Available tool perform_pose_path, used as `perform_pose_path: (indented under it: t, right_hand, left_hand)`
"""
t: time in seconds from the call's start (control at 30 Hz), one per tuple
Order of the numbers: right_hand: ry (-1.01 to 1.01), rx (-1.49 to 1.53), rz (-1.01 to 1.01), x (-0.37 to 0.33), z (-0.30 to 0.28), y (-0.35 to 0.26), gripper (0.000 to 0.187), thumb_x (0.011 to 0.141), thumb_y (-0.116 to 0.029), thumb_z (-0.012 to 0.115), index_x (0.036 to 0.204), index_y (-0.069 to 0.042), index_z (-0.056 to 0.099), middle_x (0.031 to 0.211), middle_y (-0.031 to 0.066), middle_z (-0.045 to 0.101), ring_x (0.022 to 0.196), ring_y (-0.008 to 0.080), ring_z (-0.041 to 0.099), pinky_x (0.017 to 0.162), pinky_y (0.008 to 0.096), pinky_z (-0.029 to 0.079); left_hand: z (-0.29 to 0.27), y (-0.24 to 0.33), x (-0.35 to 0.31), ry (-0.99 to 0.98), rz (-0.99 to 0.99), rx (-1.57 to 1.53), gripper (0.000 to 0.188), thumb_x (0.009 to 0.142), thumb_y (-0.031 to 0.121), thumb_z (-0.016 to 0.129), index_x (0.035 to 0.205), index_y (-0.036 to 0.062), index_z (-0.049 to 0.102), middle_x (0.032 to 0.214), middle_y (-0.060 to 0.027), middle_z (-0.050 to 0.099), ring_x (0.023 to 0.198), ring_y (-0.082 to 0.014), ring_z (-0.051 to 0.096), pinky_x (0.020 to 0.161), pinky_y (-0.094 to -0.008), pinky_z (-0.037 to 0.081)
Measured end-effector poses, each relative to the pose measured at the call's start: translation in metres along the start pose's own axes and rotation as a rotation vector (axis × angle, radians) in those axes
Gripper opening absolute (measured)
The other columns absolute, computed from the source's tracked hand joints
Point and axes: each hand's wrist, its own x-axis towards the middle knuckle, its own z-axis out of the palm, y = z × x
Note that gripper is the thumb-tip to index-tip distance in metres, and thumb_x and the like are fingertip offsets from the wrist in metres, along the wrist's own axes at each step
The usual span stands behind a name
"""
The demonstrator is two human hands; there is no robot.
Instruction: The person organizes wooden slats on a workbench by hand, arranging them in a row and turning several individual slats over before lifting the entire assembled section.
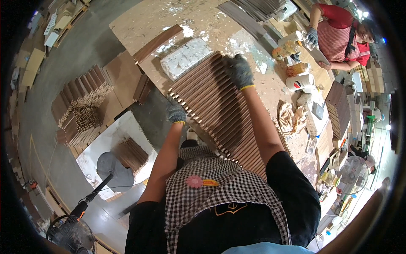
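Observation:
A long row of narrow brown wooden boards (220, 110), packed side by side with pale ends, lies on the worktable in front of me. My right hand (241, 73), in a dark grey glove with a yellow cuff, is at the far right corner of the row, its fingers bent over the board ends. Beside the near left ends of the boards is my left hand (176, 113), gloved the same way; its fingers are blurred. A white wrapped block (186, 58) lies against the row's far side. Beyond it rests a single brown board (158, 43).
Stacked boards (86, 101) stand on a pallet at the left, near a pedestal fan (69, 235). Cups, crumpled brown paper (292, 118) and a white box line the table's right side. A co-worker (338, 38) in red stands at the far right, holding a board.

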Motion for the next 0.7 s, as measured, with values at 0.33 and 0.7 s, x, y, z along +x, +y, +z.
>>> perform_pose_path:
  t: [0.33,0.7]
  right_hand:
    - [-0.097,0.292,-0.238,-0.014,-0.010,-0.059,0.030,0.092,-0.014,0.073,0.122,-0.015,0.076,0.098,0.0158,0.073,0.087,0.0324,0.068,0.078,0.0431,0.058]
    - [0.026,0.141,0.100,0.020,0.004,0.083,0.034,0.086,-0.018,0.071,0.120,-0.020,0.077,0.098,0.0212,0.069,0.094,0.0392,0.066,0.087,0.0468,0.055]
  left_hand:
    - [0.020,-0.032,0.026,0.178,0.061,-0.240,0.060,0.114,0.030,0.040,0.162,-0.0048,0.027,0.167,-0.0254,0.031,0.155,-0.0377,0.031,0.128,-0.0409,0.026]
    - [-0.006,0.044,-0.018,-0.055,-0.215,-0.127,0.064,0.114,0.040,0.037,0.160,-0.0038,0.030,0.162,-0.0251,0.040,0.147,-0.0393,0.041,0.125,-0.0437,0.032]
